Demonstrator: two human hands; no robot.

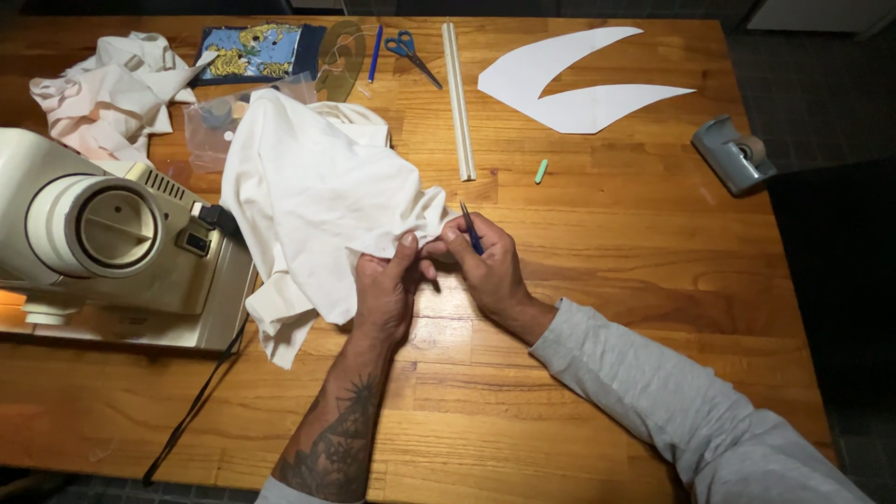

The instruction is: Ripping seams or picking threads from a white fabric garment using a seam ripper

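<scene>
Pinching white cloth [313, 201], blue tool [471, 230]

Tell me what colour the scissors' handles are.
Blue, in the head view: the scissors lie at the table's far edge.

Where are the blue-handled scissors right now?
In the head view, the blue-handled scissors lie at the far edge of the wooden table, between a blue pen on their left and a long white ruler on their right.

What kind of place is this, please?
Probably a home sewing workspace. A sewing machine stands on the wooden table, the hands work on white cloth, and scissors lie beside a paper pattern piece.
</scene>
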